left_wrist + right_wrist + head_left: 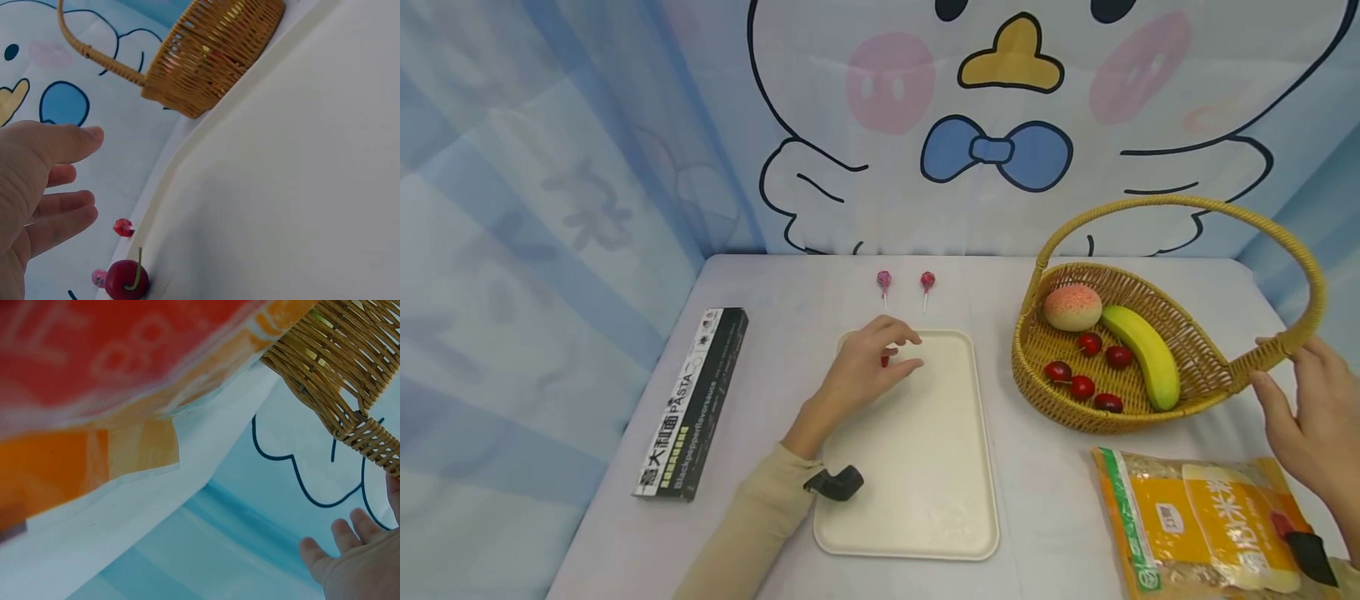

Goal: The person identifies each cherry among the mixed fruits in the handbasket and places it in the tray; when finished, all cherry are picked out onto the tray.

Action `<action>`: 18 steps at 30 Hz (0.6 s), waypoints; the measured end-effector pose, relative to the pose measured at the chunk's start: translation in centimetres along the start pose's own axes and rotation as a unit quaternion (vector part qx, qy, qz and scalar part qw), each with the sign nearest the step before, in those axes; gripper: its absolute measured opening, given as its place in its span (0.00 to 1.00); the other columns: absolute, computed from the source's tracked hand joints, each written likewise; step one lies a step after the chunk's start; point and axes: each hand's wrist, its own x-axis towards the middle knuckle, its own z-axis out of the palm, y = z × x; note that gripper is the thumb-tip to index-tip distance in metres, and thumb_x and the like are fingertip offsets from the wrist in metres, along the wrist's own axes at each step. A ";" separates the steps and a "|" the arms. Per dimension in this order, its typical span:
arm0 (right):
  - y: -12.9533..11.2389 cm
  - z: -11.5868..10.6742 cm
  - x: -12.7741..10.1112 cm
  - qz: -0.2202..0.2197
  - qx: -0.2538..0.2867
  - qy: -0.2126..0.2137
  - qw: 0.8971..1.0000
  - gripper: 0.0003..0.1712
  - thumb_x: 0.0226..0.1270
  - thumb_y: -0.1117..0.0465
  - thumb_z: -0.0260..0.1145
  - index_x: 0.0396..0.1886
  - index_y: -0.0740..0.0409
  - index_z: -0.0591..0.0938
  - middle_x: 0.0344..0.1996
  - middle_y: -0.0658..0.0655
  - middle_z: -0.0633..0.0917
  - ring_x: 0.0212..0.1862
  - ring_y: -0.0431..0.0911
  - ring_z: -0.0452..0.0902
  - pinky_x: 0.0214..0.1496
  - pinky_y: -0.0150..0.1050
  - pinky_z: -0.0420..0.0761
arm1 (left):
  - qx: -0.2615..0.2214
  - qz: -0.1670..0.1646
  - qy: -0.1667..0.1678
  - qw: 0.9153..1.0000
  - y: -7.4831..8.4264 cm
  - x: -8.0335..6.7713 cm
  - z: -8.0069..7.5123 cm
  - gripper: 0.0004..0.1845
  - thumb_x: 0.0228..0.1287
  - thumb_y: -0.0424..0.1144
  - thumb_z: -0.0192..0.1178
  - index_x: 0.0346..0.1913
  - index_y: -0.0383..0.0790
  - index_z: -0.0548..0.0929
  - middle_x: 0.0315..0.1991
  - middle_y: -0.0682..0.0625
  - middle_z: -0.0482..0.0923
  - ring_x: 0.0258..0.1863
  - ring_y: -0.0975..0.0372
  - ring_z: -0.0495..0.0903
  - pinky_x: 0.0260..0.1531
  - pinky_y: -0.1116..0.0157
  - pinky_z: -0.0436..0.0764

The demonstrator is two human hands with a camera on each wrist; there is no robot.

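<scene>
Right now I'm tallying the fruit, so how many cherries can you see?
6. Five lie in the basket: at and. One cherry sits on the tray under the left hand. More may be hidden behind the banana.

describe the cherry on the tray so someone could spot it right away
Find the cream tray mid-table, left of the wicker basket. At its far left corner, under the left hand, lies one stemmed cherry, the only fruit outside the basket.
</scene>
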 end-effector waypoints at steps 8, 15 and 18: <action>0.0 0.0 -0.1 -0.003 0.011 -0.005 1.000 0.29 0.91 0.55 0.44 0.76 0.73 0.63 0.81 0.76 0.56 0.83 0.72 0.47 0.88 0.69 0.40 | -0.030 0.027 -0.001 0.999 0.5 0.6 0.6 0.12 0.66 0.35 0.75 0.50 0.39 0.87 0.51 0.46 0.86 0.50 0.48 0.89 0.51 0.59 0.91; 0.0 -0.1 -0.2 -0.002 0.011 -0.010 1.000 0.29 0.91 0.55 0.43 0.77 0.72 0.62 0.82 0.75 0.55 0.84 0.72 0.45 0.87 0.70 0.39 | -0.040 0.030 -0.005 0.999 1.1 1.0 1.1 0.13 0.66 0.36 0.75 0.50 0.40 0.87 0.52 0.47 0.86 0.51 0.49 0.88 0.51 0.61 0.91; 0.0 0.0 -0.2 0.001 0.012 -0.014 1.000 0.29 0.91 0.55 0.43 0.78 0.72 0.62 0.82 0.75 0.54 0.85 0.72 0.43 0.87 0.71 0.38 | -0.047 0.037 -0.007 0.998 1.6 1.5 1.5 0.13 0.66 0.37 0.75 0.50 0.41 0.87 0.52 0.48 0.86 0.50 0.49 0.88 0.50 0.62 0.90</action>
